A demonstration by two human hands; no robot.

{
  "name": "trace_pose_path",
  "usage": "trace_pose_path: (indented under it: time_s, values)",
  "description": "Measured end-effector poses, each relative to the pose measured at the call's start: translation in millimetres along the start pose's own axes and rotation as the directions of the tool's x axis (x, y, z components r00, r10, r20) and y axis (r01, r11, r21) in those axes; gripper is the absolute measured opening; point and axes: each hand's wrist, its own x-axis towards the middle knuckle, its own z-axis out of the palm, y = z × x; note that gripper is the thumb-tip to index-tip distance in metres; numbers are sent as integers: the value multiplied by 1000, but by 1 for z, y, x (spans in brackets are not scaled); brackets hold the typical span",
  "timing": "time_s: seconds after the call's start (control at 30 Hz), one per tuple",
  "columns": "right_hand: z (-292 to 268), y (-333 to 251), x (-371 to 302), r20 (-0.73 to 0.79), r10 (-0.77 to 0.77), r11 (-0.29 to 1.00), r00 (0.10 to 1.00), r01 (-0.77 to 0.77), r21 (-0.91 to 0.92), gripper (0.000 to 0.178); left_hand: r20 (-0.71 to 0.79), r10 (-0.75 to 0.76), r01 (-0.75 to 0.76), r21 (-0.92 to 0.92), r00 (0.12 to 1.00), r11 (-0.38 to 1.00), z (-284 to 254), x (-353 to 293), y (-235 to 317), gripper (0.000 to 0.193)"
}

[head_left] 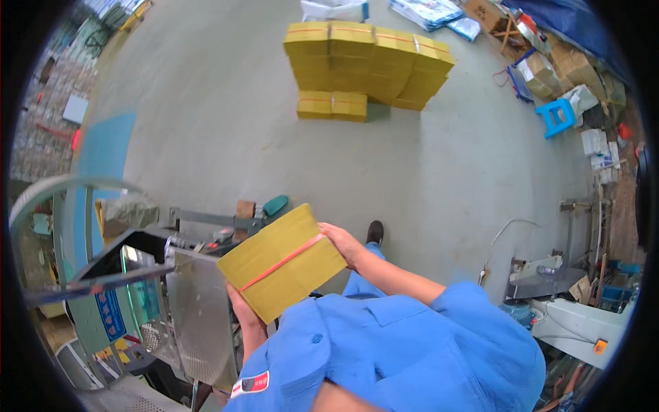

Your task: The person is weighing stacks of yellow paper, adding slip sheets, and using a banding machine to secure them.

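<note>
A yellow rectangular bundle (pixel 288 271), tied round with a red strap, is carried tilted in front of my body. My right hand (pixel 343 246) grips its right end near the strap, the fingers partly hidden by the bundle. At the opposite end my left hand (pixel 244 309) supports it from below and the side, mostly covered by the bundle. Beyond, on the grey floor, a row of yellow bundles (pixel 364 65) with similar straps is stacked, and a smaller low bundle (pixel 331 106) lies against its near side.
To my left stands a machine with a metal guard panel (pixel 204 309) and a frame close to my arm. A white machine (pixel 580 326) with a cable is at the right. A blue stool (pixel 556 118), cardboard boxes (pixel 539 72) and plastic-wrapped packs (pixel 427 12) lie farther off.
</note>
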Motion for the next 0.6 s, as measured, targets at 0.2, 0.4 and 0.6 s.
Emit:
trace_pose_path:
  time_s: [0.2,0.4,0.6]
  values:
    - [-137,-139,-44,-211,-230,964,950,253,86,28,440,-139,152,7,887,988,199,52,-55,56]
    - [-239,-250,-39,-367,-381,894,848,439,86,24,634,-224,4,329,741,944,371,116,-74,80]
    - [-334,-334,24,-504,-319,927,802,375,10,24,677,-385,29,473,627,880,493,214,-135,81]
